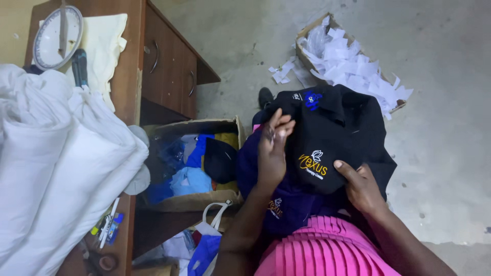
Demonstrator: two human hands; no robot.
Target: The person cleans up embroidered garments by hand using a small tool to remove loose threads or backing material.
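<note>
Looking straight down at the lap now: the black shirt (pixel 332 133) is spread over the knees, above a pink pleated skirt (pixel 317 250), with a yellow and white embroidered mark facing up near its lower edge. The left hand (pixel 272 153) lies on the shirt's left side, fingers bunched and pinching a fold of the cloth near the top. The right hand (pixel 360 186) grips the shirt's lower edge, thumb on top just beside the embroidery, fingers tucked under the fabric. Beneath the black shirt sits a purple garment (pixel 286 204), also on the lap, with a small stitched mark showing. To the left on the floor, a cardboard box (pixel 204 199) holds blue, yellow and dark scraps of cloth. Up top right, a second box (pixel 307 33) overflows with white paper pieces (pixel 353 64) onto the grey floor. Far left, a big roll of white cloth (pixel 56 163) rests on a wooden desk (pixel 163 61), with a round dial scale (pixel 57 37) behind it.
</note>
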